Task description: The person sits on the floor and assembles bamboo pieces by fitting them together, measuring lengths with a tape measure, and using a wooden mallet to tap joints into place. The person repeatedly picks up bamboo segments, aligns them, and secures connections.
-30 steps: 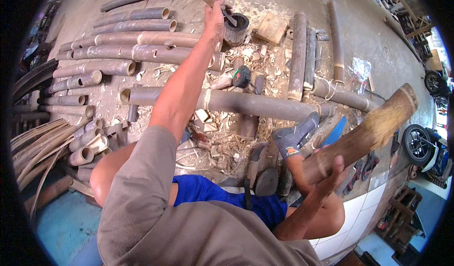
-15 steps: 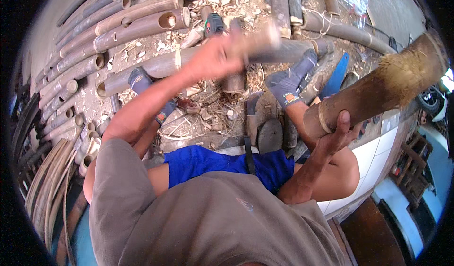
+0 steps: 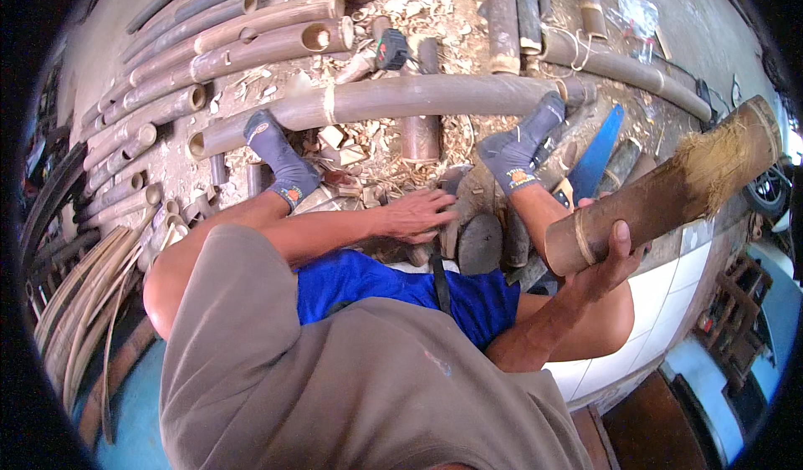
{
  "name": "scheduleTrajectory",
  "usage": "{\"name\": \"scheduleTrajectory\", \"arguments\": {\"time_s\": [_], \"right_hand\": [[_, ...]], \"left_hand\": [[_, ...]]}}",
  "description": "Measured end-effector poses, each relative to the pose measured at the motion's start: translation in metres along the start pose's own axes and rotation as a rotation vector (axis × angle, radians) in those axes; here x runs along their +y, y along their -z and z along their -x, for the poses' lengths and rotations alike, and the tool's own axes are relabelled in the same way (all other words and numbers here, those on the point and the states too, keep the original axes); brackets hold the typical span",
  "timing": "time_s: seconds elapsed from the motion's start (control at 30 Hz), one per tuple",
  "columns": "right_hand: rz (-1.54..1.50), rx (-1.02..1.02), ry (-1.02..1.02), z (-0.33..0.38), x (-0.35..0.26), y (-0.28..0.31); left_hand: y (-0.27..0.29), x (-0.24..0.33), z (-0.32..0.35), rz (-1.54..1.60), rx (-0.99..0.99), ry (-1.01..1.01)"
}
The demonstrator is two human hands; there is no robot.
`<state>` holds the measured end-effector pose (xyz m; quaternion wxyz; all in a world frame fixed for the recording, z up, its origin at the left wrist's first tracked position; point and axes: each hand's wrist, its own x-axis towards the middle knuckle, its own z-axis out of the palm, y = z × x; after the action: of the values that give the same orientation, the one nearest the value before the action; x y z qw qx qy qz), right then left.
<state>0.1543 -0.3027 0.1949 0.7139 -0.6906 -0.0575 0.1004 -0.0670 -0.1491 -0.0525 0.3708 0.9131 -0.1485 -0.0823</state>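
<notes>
In my right hand point(image 3: 615, 252) is a short length of brown bamboo point(image 3: 661, 190), tilted up to the right; the fingers wrap beneath it and the thumb lies on its side. A patch of pale, frayed fibre covers its far end, and a raised node rings its near end. My left hand point(image 3: 418, 217) is low between my legs, its fingers stretched out and apart, with nothing seen in them. The fingertips are beside the wooden handle point(image 3: 448, 240) of a tool with a dark curved blade point(image 3: 454, 176); whether they touch is unclear.
My feet rest on a long bamboo pole point(image 3: 418, 98) lying crosswise. A blue saw point(image 3: 597, 150) lies by my right foot. A black-and-green tape measure point(image 3: 391, 49) sits among wood chips. Several bamboo poles point(image 3: 242, 56) lie at far left, bent strips point(image 3: 92, 303) at near left.
My left hand has come down and back toward my lap; the blurred, pale-ended piece it held is no longer in it. The bamboo in my right hand has shifted slightly down.
</notes>
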Motion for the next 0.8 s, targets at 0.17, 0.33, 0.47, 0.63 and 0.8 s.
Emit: {"name": "scheduleTrajectory", "arguments": {"time_s": [0.17,0.33,0.47,0.63,0.8], "right_hand": [[0.047,-0.076,0.041,-0.007,0.015,0.005],[0.161,-0.048,0.019,0.002,0.01,0.003],[0.192,-0.069,0.014,-0.004,0.022,0.006],[0.175,-0.087,-0.063,-0.004,0.023,-0.005],[0.029,-0.234,-0.092,-0.014,0.034,-0.017]], "left_hand": [[-0.033,-0.018,-0.043,-0.297,-0.026,-0.062],[-0.052,-0.036,-0.056,-0.358,0.14,-0.234],[-0.021,-0.012,-0.042,-0.33,0.258,-0.315],[0.052,0.007,-0.037,-0.154,0.372,-0.202],[0.16,-0.033,-0.04,-0.053,0.817,0.191]]}}
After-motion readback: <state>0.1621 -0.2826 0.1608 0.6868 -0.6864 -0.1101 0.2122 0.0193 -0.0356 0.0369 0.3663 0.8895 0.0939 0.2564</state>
